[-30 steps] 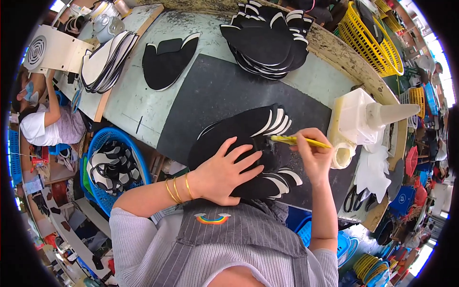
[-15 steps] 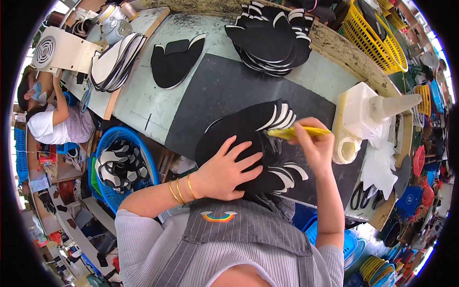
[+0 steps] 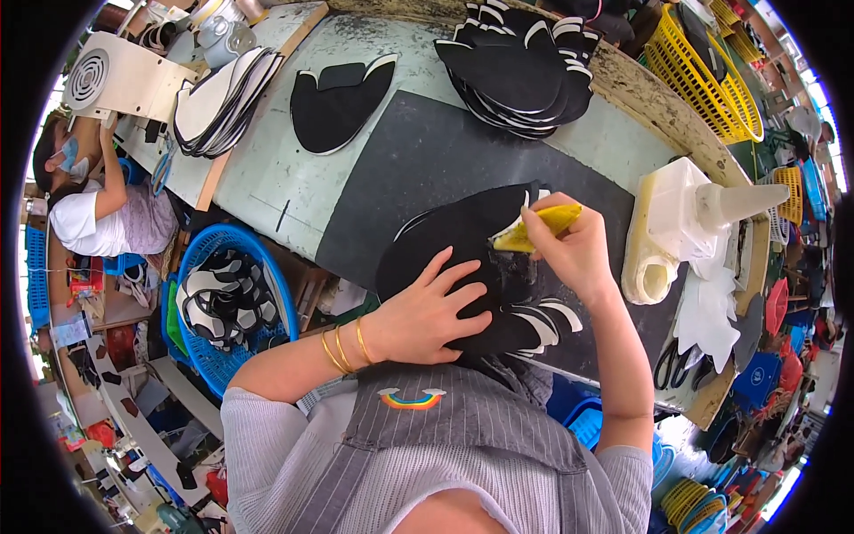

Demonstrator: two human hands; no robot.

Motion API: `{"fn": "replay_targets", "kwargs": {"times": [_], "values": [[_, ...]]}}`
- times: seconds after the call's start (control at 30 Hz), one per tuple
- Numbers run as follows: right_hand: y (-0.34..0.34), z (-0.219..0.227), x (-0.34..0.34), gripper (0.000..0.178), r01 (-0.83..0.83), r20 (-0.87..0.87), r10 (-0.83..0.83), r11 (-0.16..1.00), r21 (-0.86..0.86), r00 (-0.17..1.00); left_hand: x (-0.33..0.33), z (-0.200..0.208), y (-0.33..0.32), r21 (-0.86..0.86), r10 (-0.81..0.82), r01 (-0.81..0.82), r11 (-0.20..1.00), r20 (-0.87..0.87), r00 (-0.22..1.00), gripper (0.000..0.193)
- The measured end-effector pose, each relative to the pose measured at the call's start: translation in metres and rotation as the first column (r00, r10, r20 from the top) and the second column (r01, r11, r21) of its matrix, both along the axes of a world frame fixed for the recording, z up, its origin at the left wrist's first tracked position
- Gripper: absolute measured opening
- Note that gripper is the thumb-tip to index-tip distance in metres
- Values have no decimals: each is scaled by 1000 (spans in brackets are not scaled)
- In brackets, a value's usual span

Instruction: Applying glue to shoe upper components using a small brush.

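Observation:
My left hand (image 3: 429, 311) lies with its fingers spread on a fanned stack of black, white-edged cut pieces (image 3: 445, 227), pressing on their near left part. My right hand (image 3: 574, 245) pinches a flat yellow tool (image 3: 536, 228). The tool's tip touches or hovers just over the stack's upper right edges; I cannot tell which. Its exact kind is not clear. Under the stack is a dark grey mat (image 3: 382, 169) on the pale green bench. White tabs of the lower pieces (image 3: 556, 313) fan out below my right hand.
A white plastic bottle with a cone nozzle (image 3: 680, 209) stands right of the mat, scissors (image 3: 672, 367) near it. More black pieces (image 3: 520, 76) are piled at the back, one (image 3: 340, 107) apart. A blue basket (image 3: 283, 294) is at left, a co-worker (image 3: 98, 214) beyond.
My right hand has moved up and slightly left, its grip turned, and the yellow tool's tip now lies further up the stack's edge. My left hand stays on the pieces.

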State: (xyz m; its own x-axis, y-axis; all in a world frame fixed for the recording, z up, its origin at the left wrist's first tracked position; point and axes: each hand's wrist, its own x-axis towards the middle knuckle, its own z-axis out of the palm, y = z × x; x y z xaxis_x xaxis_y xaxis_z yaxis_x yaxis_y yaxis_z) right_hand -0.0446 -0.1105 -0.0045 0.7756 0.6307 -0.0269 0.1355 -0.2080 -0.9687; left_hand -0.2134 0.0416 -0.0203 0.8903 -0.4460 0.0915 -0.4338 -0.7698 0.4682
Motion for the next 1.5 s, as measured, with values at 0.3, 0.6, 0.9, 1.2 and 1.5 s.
{"fn": "replay_targets", "kwargs": {"times": [0.3,0.6,0.9,1.2,1.5], "values": [[-16,1,-2,15,-203,-72,196,975,-93,978,1,-3,3,-32,-8,10,999,55,998,54],[-25,12,-5,14,-349,-27,348,930,-117,937,2,-4,6,-31,-23,25,999,59,998,51],[-41,3,24,13,133,-184,-108,982,131,977,2,-2,6,-68,-18,20,998,22,1000,49],[-15,-8,31,11,-11,-182,26,997,82,983,9,7,-1,-32,-4,2,999,-69,998,50],[-47,-3,22,13,-137,-308,150,989,63,939,13,8,-2,-14,-3,2,1000,-75,997,52]]}}
